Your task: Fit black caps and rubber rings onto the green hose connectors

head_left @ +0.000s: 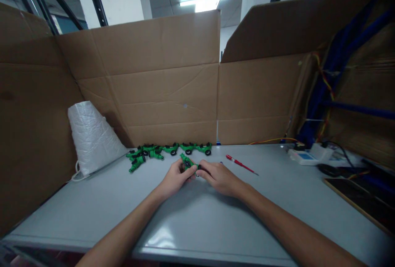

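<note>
Hands meet above the middle of the worktop (117,217), both grasping one small green toy (187,161). The left hand (178,175) holds its body between thumb and fingers, with the green end jutting out toward the back. The right hand (219,177) closes thumb and fingers on the toy's near, right-hand end, where a dark part shows; its detail is too small to tell. Behind the hands, more green toys (173,149) with black wheels lie in an uneven row near the cardboard wall (160,90), bunched more closely at the left. A red screwdriver (239,162) lies to the right, near the right hand, its tip pointing right and nearer the person. A silvery bag (92,139) leans at the left, and a white power strip (308,157) sits well apart at the right.
</note>
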